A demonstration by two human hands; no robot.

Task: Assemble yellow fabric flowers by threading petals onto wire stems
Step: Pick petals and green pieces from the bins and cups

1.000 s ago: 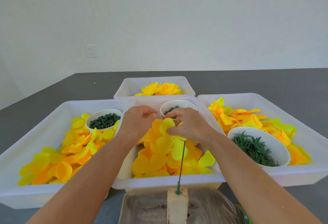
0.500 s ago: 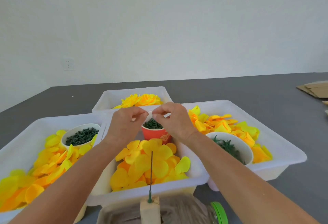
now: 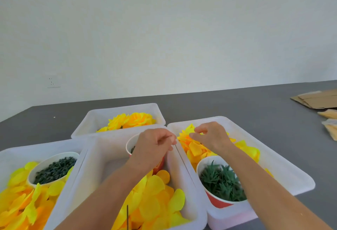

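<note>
Left hand (image 3: 155, 147) curled, pinch contents unclear; right hand (image 3: 211, 136) loosely spread; wire stem (image 3: 127, 217) cropped.

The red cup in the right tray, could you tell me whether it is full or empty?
Full: the red cup in the right tray is heaped to its white rim with spiky green leaf pieces.

3 trays (image 3: 102, 158) abreast, a 4th tray (image 3: 94, 120) behind them.
</note>
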